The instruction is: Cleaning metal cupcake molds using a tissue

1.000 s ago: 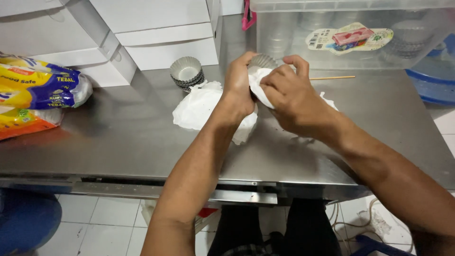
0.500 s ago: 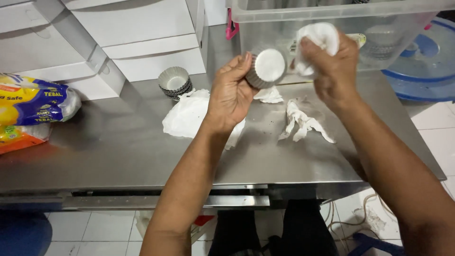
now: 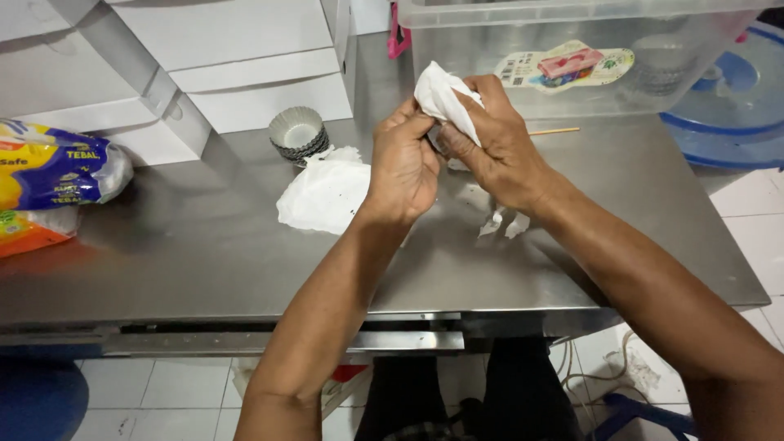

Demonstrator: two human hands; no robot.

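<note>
Left edge: yellow-and-blue plastic bags [image 3: 57, 173] lie at the far left of the frame on the steel table [image 3: 204, 261], with white cardboard boxes [image 3: 237, 73] stacked behind them at upper left.
Left of centre: a short stack of fluted metal cups [image 3: 298, 135] stands near a flat white tissue [image 3: 325, 192] spread on the steel.
Left hand [image 3: 404, 167]: raised over the table at centre frame, fingers curled together around something small; what it grips is hidden behind the knuckles.
Right hand [image 3: 502, 151]: touching the left, thumb and fingers pinching a crumpled white tissue wad [image 3: 445, 102] and pressing it toward the left palm.
Step in hand: by the look of it, wiping the held piece with the wad — a judgement, since the piece itself cannot be seen.
Next move calls for: a steady left grip while the wad is turned.
Below the hands: torn tissue scraps [image 3: 505, 222] lie on the steel.
Right: a thin wooden skewer [image 3: 554, 131] rests before a clear plastic bin [image 3: 588, 57] at upper right; a blue round lid [image 3: 727, 114] sits past the table's edge.
Room: white floor tiles [image 3: 759, 204] show below and to the right.
</note>
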